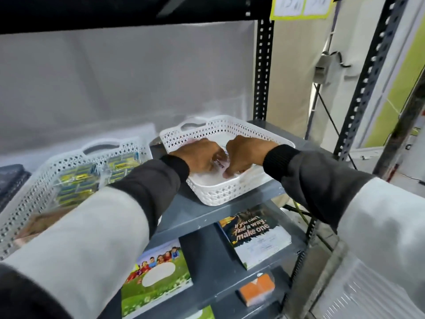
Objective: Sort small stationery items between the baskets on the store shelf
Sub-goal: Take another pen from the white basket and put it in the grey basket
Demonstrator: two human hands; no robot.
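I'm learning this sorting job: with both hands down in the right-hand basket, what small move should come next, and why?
Probably close the fingers on the small pinkish item and lift it clear. Both the left hand and right hand meet over it inside the right basket, while the left basket already holds yellow-and-blue packs.

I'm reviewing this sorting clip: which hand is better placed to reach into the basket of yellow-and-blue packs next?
Left, probably. The left hand and right hand are both in the right basket, but the left arm already passes beside the left basket.
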